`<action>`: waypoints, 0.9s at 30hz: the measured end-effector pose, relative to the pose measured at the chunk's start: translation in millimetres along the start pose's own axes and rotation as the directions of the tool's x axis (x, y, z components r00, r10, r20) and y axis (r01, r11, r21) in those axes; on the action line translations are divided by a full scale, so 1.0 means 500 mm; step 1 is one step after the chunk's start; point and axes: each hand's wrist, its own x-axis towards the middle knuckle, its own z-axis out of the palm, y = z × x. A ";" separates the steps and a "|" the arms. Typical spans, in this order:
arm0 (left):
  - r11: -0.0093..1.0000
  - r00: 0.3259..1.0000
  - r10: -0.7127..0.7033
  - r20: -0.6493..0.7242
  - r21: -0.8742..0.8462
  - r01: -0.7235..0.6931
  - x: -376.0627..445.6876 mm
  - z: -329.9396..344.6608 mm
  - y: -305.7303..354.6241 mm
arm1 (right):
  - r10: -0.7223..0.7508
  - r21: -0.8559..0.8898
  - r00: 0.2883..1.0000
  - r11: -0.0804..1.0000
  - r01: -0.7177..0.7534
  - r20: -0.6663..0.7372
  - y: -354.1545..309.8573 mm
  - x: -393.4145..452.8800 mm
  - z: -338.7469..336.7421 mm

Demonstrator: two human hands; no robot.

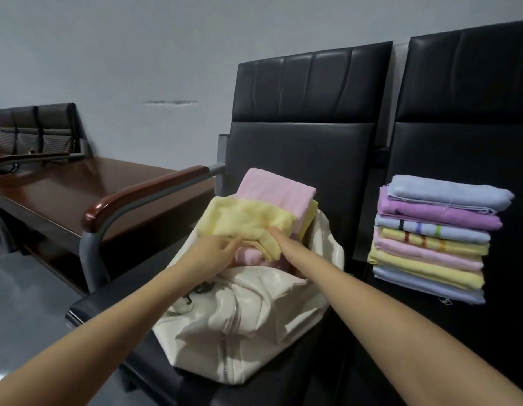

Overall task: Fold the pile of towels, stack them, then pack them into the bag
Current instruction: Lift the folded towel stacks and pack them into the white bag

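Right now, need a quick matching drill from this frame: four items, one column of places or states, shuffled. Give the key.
Things:
1. cream bag
2. yellow towel
3. folded stack
4. wooden table

Places or states:
A. on the right-hand seat
B. gripped by both hands
C. left of the chairs, by the wall
D. on the left-hand seat, mouth open

Pairs: 1-D, 2-B, 3-A, 4-C

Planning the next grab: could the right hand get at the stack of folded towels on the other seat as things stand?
Probably yes, once it lets go. The stack sits uncovered on the seat to the right with nothing in front of it, but the right hand is now busy gripping the yellow towel at the bag.
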 end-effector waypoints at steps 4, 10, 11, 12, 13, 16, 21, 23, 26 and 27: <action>0.985 0.871 0.165 -0.462 0.115 -0.125 0.007 0.003 -0.006 | 0.020 0.256 0.985 0.964 -0.065 0.173 0.045 0.039 -0.021; 0.892 0.984 0.172 -0.051 0.433 -0.133 0.057 0.000 0.036 | -0.080 0.256 0.984 0.959 0.120 -0.160 0.002 -0.007 -0.050; 0.874 0.985 0.165 0.053 0.455 -0.171 0.064 0.004 0.041 | -0.131 0.178 0.965 0.969 0.173 -0.226 -0.016 -0.010 -0.059; 0.878 0.983 0.147 0.109 0.444 -0.180 0.069 0.009 0.044 | -0.150 0.121 0.953 0.975 0.187 -0.265 -0.035 -0.009 -0.067; 0.895 0.985 0.113 0.133 0.417 -0.159 0.075 0.015 0.046 | -0.150 0.087 0.948 0.980 0.181 -0.281 -0.055 0.000 -0.075; 0.925 0.986 0.071 0.151 0.360 -0.121 0.091 0.030 0.042 | -0.046 0.144 0.962 0.986 0.087 -0.271 -0.095 0.060 -0.101; 0.962 0.987 0.103 0.121 0.241 -0.130 0.110 0.045 0.005 | 0.003 0.117 0.991 0.993 0.013 -0.134 -0.136 0.136 -0.117; 0.975 0.992 0.081 0.100 0.197 -0.099 0.129 0.045 -0.008 | 0.030 0.025 0.986 0.999 -0.026 -0.162 -0.134 0.153 -0.108; 0.990 0.997 0.048 0.064 0.128 -0.056 0.150 0.051 -0.015 | 0.002 0.070 0.977 0.997 0.014 -0.214 -0.083 0.209 -0.104; 0.991 0.998 0.046 0.049 0.126 -0.052 0.151 0.055 -0.014 | -0.002 0.082 0.978 0.996 0.020 -0.207 -0.070 0.208 -0.107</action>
